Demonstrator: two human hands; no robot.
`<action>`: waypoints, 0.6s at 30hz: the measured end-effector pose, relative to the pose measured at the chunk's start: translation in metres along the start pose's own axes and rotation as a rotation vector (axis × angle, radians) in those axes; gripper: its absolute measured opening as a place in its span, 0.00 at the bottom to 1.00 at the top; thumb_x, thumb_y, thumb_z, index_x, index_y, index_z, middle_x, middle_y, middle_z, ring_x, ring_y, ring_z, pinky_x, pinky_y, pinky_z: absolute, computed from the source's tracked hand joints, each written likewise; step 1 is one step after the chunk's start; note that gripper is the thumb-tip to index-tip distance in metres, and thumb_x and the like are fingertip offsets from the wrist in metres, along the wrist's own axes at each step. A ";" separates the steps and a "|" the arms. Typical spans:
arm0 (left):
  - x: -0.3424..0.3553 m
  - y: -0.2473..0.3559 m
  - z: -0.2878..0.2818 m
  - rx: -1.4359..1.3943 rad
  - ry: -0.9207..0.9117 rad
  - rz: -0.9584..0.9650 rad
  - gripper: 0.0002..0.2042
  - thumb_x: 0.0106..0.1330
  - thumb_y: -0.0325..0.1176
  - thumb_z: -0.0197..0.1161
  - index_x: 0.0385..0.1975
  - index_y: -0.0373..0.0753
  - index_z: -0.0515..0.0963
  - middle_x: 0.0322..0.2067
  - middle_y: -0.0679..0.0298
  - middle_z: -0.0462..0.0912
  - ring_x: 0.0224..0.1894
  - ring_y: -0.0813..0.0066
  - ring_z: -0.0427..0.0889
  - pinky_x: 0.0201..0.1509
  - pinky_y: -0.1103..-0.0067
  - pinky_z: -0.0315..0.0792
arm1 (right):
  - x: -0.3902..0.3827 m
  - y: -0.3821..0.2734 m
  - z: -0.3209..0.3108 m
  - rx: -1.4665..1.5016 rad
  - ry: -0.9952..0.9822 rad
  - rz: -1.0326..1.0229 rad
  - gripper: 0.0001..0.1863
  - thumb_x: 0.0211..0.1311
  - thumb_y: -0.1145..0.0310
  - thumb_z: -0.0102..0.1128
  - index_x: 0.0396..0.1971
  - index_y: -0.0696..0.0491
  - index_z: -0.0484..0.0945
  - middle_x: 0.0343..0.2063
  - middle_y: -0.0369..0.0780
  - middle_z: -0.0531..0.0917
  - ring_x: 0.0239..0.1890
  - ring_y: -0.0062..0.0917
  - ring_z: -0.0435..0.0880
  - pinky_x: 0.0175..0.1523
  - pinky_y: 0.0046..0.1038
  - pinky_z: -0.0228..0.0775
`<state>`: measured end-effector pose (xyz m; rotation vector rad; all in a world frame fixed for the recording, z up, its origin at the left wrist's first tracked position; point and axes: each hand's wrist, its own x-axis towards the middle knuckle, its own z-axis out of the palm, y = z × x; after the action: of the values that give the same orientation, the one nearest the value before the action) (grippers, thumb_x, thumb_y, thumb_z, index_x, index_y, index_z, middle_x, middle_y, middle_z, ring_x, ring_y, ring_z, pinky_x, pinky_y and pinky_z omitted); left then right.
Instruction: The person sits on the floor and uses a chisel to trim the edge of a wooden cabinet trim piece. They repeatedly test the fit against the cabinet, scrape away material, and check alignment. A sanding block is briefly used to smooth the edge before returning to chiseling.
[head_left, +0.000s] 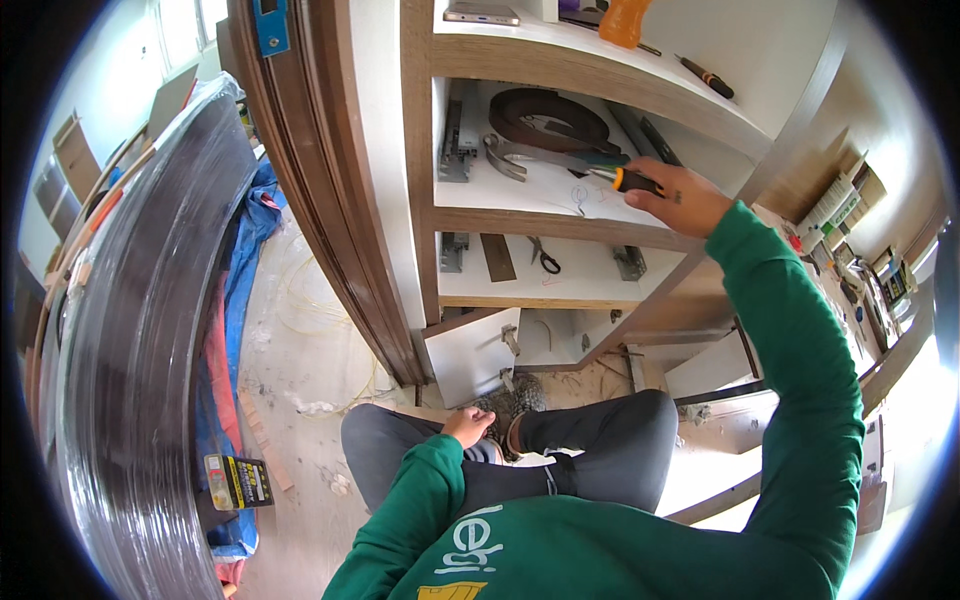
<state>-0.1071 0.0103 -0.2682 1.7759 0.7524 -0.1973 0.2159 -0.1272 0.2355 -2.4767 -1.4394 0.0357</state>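
My right hand (685, 198) is closed around the black-and-orange handle of a screwdriver (632, 181), held over the front of the middle cabinet shelf (540, 190). Its shaft points left, toward a claw hammer (507, 160) lying on that shelf. Behind the hammer lies a coil of dark brown edge banding (548, 112). Low over my lap, my left hand (468, 427) has its fingers curled together; whether anything is inside them is hidden. Below it, the open white cabinet door (470, 355) hangs by its hinges.
Scissors (543, 256) and metal drawer runners (628, 263) lie one shelf down. The top shelf bears a phone (482, 13), an orange bottle (623, 22) and another screwdriver (706, 76). Plastic-wrapped dark panels (140, 330) stand left, near a small box (238, 482). Tools crowd the right side.
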 end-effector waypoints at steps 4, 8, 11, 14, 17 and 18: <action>-0.016 0.025 0.002 0.049 0.057 0.177 0.16 0.76 0.46 0.59 0.38 0.40 0.84 0.29 0.60 0.89 0.36 0.59 0.89 0.44 0.63 0.79 | -0.040 -0.006 -0.032 -0.081 -0.083 0.014 0.22 0.74 0.53 0.62 0.54 0.56 0.78 0.33 0.51 0.83 0.37 0.40 0.82 0.46 0.38 0.74; -0.041 0.079 -0.005 0.033 0.105 0.388 0.15 0.80 0.39 0.50 0.34 0.37 0.78 0.27 0.60 0.87 0.34 0.58 0.88 0.44 0.66 0.78 | -0.075 -0.004 -0.049 -0.080 -0.045 0.022 0.20 0.74 0.54 0.62 0.49 0.57 0.79 0.32 0.51 0.82 0.34 0.40 0.80 0.43 0.39 0.72; -0.059 0.132 -0.007 0.009 0.059 0.443 0.16 0.79 0.43 0.56 0.33 0.37 0.79 0.25 0.59 0.85 0.31 0.58 0.85 0.39 0.65 0.76 | -0.089 0.001 -0.055 -0.170 -0.029 -0.005 0.19 0.74 0.55 0.63 0.48 0.58 0.79 0.31 0.50 0.81 0.34 0.39 0.80 0.43 0.39 0.71; -0.070 0.186 -0.010 0.201 0.078 0.673 0.19 0.76 0.49 0.62 0.33 0.37 0.80 0.25 0.56 0.83 0.29 0.58 0.83 0.36 0.66 0.74 | -0.099 0.007 -0.058 -0.257 -0.082 0.084 0.18 0.73 0.57 0.63 0.48 0.58 0.79 0.32 0.50 0.81 0.35 0.39 0.80 0.43 0.38 0.71; -0.078 0.239 -0.008 0.078 0.108 0.944 0.20 0.76 0.50 0.63 0.33 0.37 0.80 0.26 0.58 0.83 0.29 0.63 0.82 0.35 0.68 0.74 | -0.107 0.014 -0.049 -0.100 -0.083 0.054 0.17 0.73 0.58 0.64 0.46 0.58 0.79 0.32 0.51 0.81 0.35 0.42 0.80 0.43 0.39 0.70; -0.080 0.256 -0.008 0.038 0.110 1.020 0.20 0.76 0.50 0.62 0.33 0.37 0.80 0.27 0.59 0.83 0.29 0.65 0.82 0.35 0.69 0.74 | -0.109 0.017 -0.047 -0.028 -0.091 0.070 0.17 0.72 0.58 0.64 0.46 0.58 0.79 0.32 0.52 0.81 0.35 0.43 0.80 0.43 0.40 0.70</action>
<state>-0.0231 -0.0533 -0.0214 2.0012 -0.1483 0.5716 0.1825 -0.2390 0.2635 -2.5785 -1.3969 0.1450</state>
